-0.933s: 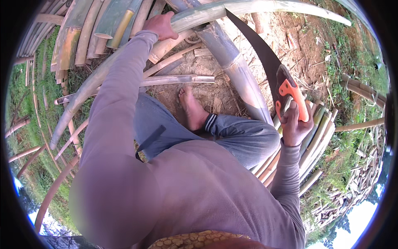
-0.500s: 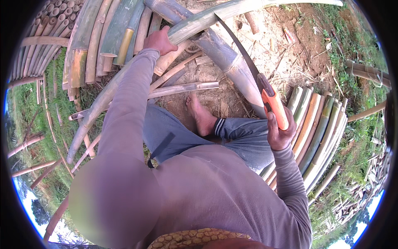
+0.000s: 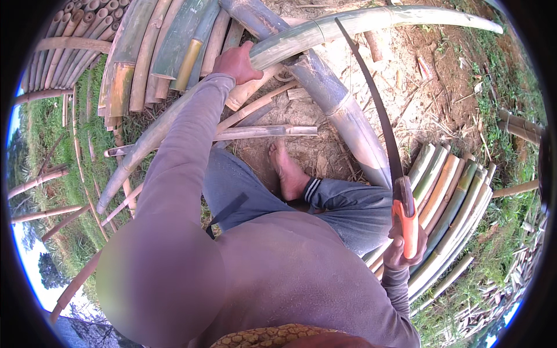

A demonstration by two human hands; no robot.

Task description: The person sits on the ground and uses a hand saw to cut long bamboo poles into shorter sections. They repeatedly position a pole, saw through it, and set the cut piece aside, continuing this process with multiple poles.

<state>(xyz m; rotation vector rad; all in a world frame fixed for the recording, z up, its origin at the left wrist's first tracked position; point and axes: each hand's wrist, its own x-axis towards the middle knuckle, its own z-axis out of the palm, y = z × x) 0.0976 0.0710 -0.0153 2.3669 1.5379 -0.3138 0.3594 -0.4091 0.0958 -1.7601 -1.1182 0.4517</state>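
A long green bamboo pole (image 3: 348, 26) runs across the far side of the view. My left hand (image 3: 238, 62) is closed around its left part. In my right hand (image 3: 406, 246), low on the right, is a hand saw (image 3: 380, 110) with a long curved dark blade and an orange handle. Its blade slants up and away to the left, and the tip lies at the pole, where a thin dark line crosses the green skin. Below the pole passes a thick grey-green bamboo log (image 3: 342, 101), set diagonally.
Cut bamboo lengths (image 3: 441, 191) lie side by side at the right. More thick pieces (image 3: 136, 58) are stacked at the far left, beside a bundle of thin poles (image 3: 75, 40). My bare foot (image 3: 287, 171) rests on the dirt near a split bamboo stick (image 3: 267, 132).
My right hand has drawn the saw back toward me, so its tip is now at the pole. My left hand keeps its hold, while the whole view has shifted slightly.
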